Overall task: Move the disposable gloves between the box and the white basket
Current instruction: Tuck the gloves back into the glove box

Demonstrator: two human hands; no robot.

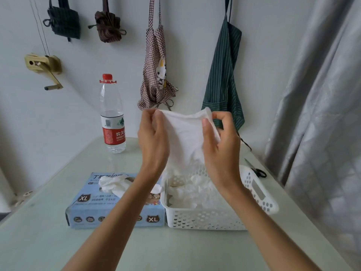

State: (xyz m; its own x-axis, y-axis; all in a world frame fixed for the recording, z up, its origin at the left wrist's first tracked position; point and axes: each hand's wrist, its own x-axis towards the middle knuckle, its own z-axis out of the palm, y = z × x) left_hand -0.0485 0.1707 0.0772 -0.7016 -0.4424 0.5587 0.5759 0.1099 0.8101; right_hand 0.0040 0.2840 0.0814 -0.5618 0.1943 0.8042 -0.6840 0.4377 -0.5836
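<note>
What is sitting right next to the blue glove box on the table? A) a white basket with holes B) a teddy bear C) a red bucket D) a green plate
A: the white basket with holes stands right beside the blue glove box, on its right, with white gloves lying inside it.
</note>
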